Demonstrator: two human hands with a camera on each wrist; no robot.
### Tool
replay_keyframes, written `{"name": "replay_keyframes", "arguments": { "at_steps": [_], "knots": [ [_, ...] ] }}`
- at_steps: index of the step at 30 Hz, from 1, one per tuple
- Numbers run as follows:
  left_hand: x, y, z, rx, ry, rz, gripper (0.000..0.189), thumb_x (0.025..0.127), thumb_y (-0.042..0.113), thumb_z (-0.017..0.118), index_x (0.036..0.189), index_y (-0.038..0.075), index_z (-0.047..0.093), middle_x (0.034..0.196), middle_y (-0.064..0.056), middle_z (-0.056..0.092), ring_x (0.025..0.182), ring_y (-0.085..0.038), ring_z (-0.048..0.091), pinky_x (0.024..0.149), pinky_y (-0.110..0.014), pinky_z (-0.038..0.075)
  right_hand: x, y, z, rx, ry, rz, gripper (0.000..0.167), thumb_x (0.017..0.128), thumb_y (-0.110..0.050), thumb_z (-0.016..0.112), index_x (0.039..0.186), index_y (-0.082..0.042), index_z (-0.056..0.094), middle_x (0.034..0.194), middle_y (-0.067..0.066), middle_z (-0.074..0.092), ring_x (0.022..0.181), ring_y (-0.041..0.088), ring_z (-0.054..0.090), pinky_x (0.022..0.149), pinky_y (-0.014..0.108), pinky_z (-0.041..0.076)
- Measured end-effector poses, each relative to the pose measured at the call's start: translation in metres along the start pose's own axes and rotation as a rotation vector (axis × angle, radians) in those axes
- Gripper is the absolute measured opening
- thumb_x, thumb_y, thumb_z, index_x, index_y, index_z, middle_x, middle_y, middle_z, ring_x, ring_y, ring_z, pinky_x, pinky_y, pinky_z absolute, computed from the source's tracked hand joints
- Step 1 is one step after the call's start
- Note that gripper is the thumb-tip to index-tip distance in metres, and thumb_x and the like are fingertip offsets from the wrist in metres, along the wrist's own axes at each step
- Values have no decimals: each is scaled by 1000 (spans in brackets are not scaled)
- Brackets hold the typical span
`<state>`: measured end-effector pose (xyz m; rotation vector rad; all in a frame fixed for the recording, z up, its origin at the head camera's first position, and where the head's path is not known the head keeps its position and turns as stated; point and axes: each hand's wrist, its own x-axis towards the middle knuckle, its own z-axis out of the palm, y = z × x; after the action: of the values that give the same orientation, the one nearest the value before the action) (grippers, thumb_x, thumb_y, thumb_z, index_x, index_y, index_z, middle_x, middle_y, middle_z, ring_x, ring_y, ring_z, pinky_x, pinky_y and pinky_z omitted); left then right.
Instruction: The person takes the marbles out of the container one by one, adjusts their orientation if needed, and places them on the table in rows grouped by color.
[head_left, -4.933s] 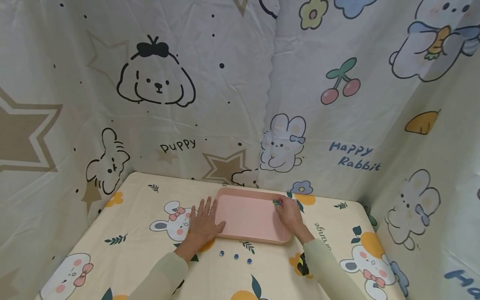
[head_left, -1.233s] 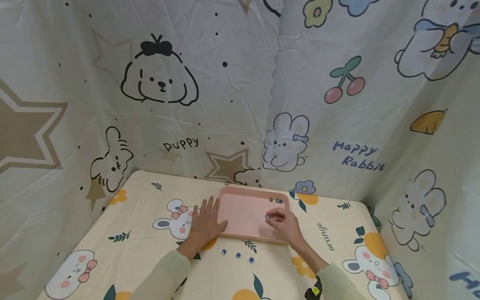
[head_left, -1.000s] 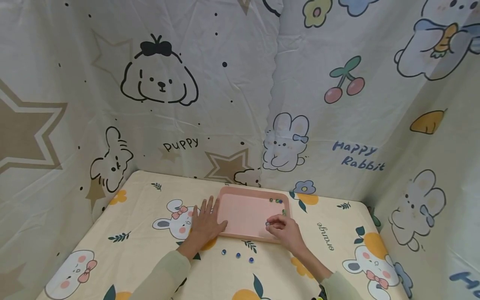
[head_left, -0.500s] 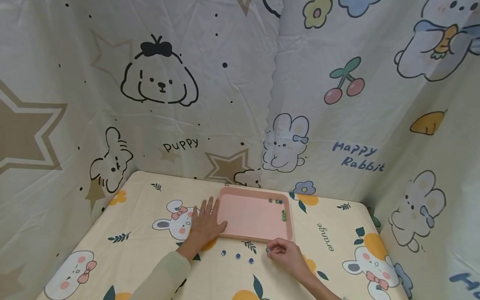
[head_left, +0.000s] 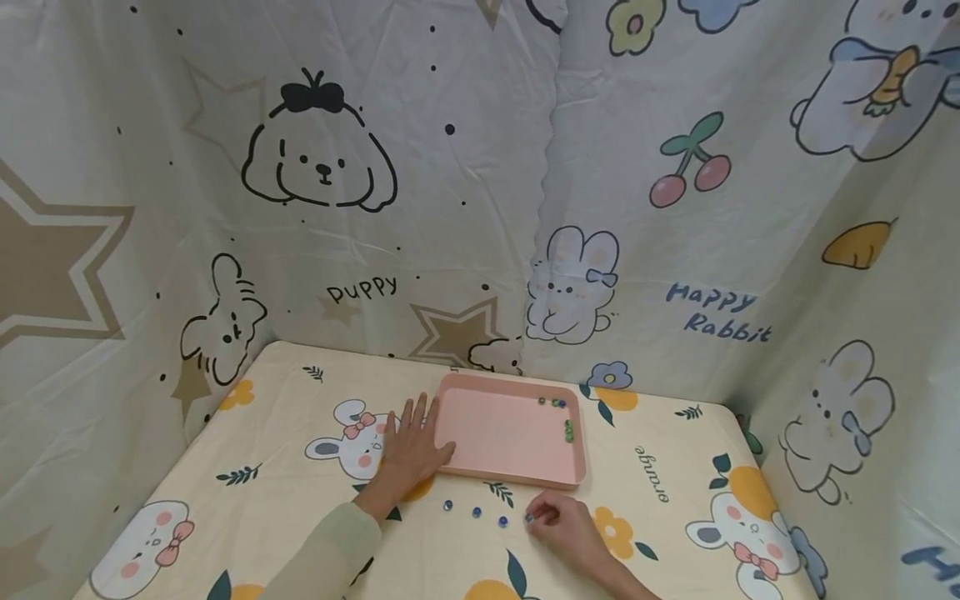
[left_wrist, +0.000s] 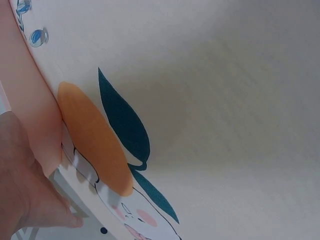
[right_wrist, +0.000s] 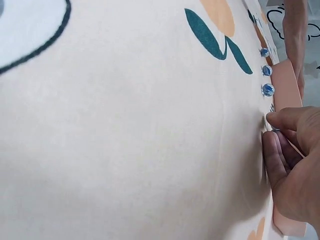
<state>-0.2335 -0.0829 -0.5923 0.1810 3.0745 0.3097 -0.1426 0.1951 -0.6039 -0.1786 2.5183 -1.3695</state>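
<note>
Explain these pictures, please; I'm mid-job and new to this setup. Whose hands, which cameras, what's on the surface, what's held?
There's no robot: a person works bare-handed. The wide picture is from a head camera, looking forward and down; the two close ones are from cameras on each wrist.

On the patterned cloth sits a pink tray, with small, mostly green marbles toward its right side. Three blue marbles lie in front.

The left hand lies, fingers spread, at the tray's left edge. The right hand pinches another marble, mostly hidden by fingers.
</note>
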Motion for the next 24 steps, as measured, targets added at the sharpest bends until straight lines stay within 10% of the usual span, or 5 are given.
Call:
{"name": "replay_keyframes", "arguments": {
  "at_steps": [24],
  "knots": [
    [0, 0, 1, -14, 9, -1, 86, 94, 55, 57, 159, 9, 24, 164, -16, 18, 149, -39, 15, 117, -62, 8, -1, 7, 6, -106, 5, -30, 16, 84, -5, 77, 93, -14, 69, 85, -5, 58, 76, 13, 54, 64, 23, 49]
  ]
}}
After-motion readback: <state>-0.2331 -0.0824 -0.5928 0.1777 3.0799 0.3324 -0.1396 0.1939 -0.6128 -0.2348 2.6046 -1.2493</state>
